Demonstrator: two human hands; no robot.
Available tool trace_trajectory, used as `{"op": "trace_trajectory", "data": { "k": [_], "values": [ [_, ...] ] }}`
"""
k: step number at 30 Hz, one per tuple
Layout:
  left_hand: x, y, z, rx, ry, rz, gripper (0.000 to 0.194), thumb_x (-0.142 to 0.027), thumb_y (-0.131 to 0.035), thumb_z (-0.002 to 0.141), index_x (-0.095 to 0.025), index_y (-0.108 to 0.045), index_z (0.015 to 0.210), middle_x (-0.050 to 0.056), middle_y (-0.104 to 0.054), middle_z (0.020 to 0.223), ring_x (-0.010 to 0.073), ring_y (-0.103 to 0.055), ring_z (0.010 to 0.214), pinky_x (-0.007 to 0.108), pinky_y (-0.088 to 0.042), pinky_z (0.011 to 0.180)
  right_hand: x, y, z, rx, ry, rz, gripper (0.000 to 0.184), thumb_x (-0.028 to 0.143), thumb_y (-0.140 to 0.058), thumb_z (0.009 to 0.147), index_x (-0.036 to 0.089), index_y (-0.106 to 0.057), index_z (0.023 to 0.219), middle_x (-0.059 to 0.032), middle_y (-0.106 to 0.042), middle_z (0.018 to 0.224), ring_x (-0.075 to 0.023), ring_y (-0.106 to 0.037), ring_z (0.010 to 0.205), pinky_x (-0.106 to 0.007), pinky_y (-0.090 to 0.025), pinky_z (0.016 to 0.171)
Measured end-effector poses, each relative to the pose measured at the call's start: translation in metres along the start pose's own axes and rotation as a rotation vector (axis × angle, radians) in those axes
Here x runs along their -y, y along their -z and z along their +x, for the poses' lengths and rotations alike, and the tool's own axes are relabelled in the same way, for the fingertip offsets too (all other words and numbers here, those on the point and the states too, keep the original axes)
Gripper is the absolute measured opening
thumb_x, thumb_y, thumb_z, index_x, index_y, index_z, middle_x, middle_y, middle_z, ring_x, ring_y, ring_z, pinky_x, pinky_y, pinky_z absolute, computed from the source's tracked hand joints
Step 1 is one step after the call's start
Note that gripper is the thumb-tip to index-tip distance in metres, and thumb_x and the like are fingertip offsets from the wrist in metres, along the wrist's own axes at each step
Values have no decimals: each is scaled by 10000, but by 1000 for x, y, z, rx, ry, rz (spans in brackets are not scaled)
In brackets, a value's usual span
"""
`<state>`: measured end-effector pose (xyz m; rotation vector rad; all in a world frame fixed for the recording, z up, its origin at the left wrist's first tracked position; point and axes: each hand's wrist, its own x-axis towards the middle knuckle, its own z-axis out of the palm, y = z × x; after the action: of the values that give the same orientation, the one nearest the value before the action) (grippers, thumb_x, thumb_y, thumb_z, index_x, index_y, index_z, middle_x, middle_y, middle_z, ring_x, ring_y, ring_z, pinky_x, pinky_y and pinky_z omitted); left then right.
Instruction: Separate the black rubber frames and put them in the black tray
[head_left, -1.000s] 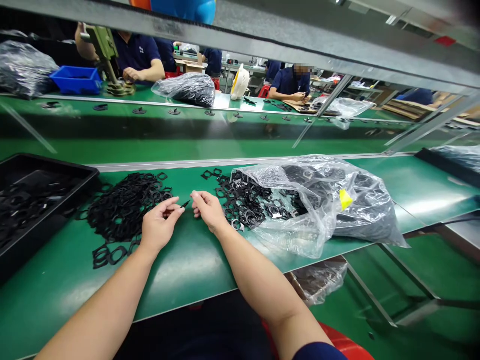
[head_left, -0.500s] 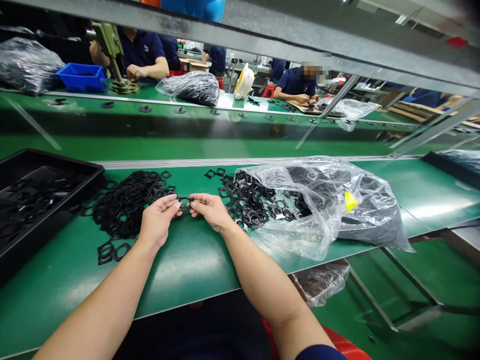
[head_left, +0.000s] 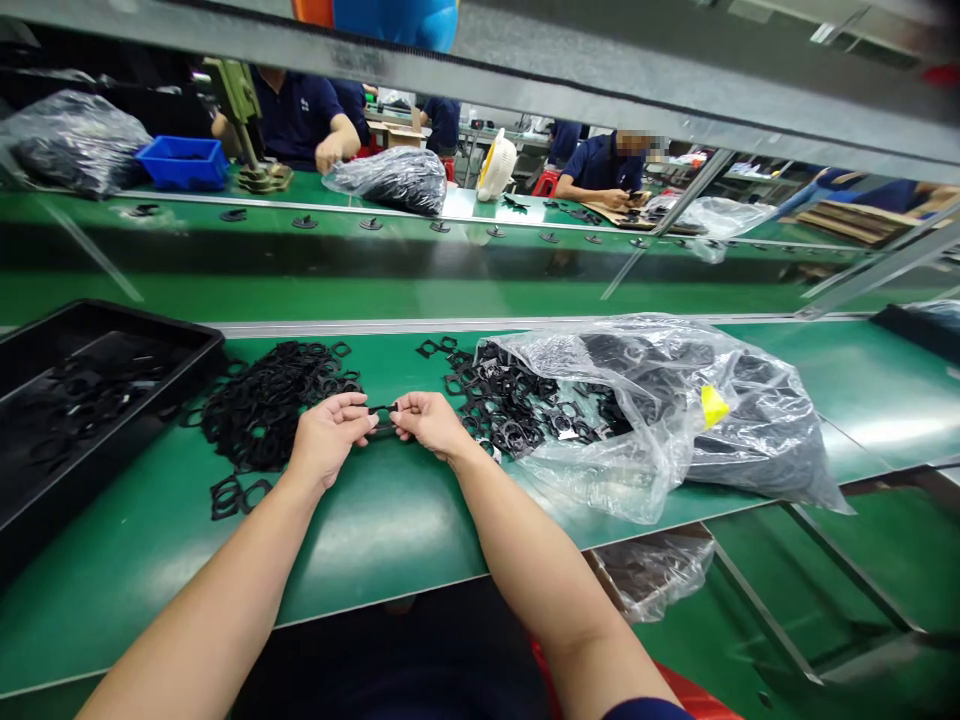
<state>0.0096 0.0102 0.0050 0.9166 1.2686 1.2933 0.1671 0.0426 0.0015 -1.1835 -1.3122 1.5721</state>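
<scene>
**Both hands pinching one black square-ring gasket [head_left: 382, 412]**
Left hand [head_left: 328, 437] and right hand [head_left: 430, 424] grip it between fingertips, above the green conveyor belt [head_left: 375, 540]. Black gasket heap [head_left: 270, 405] at 10 o'clock, clear plastic bag of gaskets [head_left: 637, 400] at 2, black plastic tray [head_left: 97, 365] at 9.

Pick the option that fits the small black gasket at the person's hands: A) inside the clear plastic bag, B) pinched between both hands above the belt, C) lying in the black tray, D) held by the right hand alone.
B: the fingertips of the left hand and right hand meet above the green conveyor belt, with the black gasket held between them.
</scene>
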Motion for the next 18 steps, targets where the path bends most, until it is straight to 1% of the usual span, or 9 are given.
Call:
{"op": "trace_trajectory", "data": {
  "k": [3, 6, 8, 10, 11, 12, 14, 16, 18],
  "values": [
    [0, -1, -1, -25, -20, -18, 526, -272, -828, 505, -114, -610, 956, -1, -638, 675, 132, -613, 557, 221, -438, 459, 0, -1, 1, 2, 40, 7, 191, 271, -710, 612, 145, -589, 689, 41, -549, 532, -66, -494, 464, -197, -419, 463],
    [0, -4, -4, -69, -45, -46, 547, -272, -820, 512, -109, -603, 987, 5, -645, 697, 134, -619, 560, 231, -453, 469, 0, -2, 1, -7, 96, 42, 250, 322, -736, 590, 149, -584, 687, 44, -541, 548, -63, -478, 471, -204, -407, 477],
    [-2, -6, -7, -101, -52, -77, 569, -271, -815, 518, -102, -592, 1014, 16, -652, 724, 136, -627, 576, 236, -465, 483, 0, -3, 2, -10, 134, 76, 283, 355, -747, 587, 150, -596, 710, 37, -551, 574, -72, -486, 495, -218, -419, 503],
    [-9, -3, -9, -141, -74, -104, 575, -273, -806, 532, -100, -582, 1032, 29, -659, 760, 139, -637, 608, 235, -475, 497, 1, -2, 4, -21, 199, 91, 303, 393, -732, 621, 147, -625, 762, 7, -591, 646, -91, -516, 548, -242, -450, 552],
    [-15, 1, -9, -169, -96, -110, 570, -272, -803, 538, -101, -582, 1035, 33, -660, 777, 138, -639, 623, 233, -479, 505, 1, 0, 5, -54, 233, 77, 311, 416, -707, 654, 146, -633, 790, -8, -604, 675, -101, -526, 568, -253, -459, 568],
    [-22, 8, -9, -205, -128, -106, 561, -270, -800, 541, -103, -585, 1032, 35, -659, 792, 134, -638, 633, 230, -483, 512, 1, 2, 6, -106, 263, 44, 320, 430, -680, 684, 146, -640, 826, -23, -619, 706, -113, -537, 587, -266, -468, 583],
    [-40, 28, -8, -300, -213, -62, 532, -261, -797, 539, -107, -602, 1008, 30, -650, 803, 120, -627, 636, 232, -493, 533, 0, 9, 9, -279, 329, -99, 312, 418, -634, 730, 144, -644, 879, -52, -642, 759, -137, -558, 622, -299, -487, 636],
    [-60, 60, -5, -429, -326, 41, 493, -258, -788, 550, -113, -622, 990, 26, -645, 802, 113, -614, 633, 241, -501, 554, -1, 18, 11, -468, 399, -304, 278, 361, -588, 769, 139, -643, 926, -82, -655, 825, -162, -578, 675, -336, -495, 725],
    [-79, 100, -1, -599, -393, 189, 450, -253, -774, 573, -125, -642, 983, 20, -645, 808, 108, -595, 628, 267, -509, 591, -1, 27, 11, -599, 438, -521, 271, 281, -552, 790, 131, -633, 1002, -118, -648, 931, -197, -592, 794, -368, -476, 823]
  ]
}}
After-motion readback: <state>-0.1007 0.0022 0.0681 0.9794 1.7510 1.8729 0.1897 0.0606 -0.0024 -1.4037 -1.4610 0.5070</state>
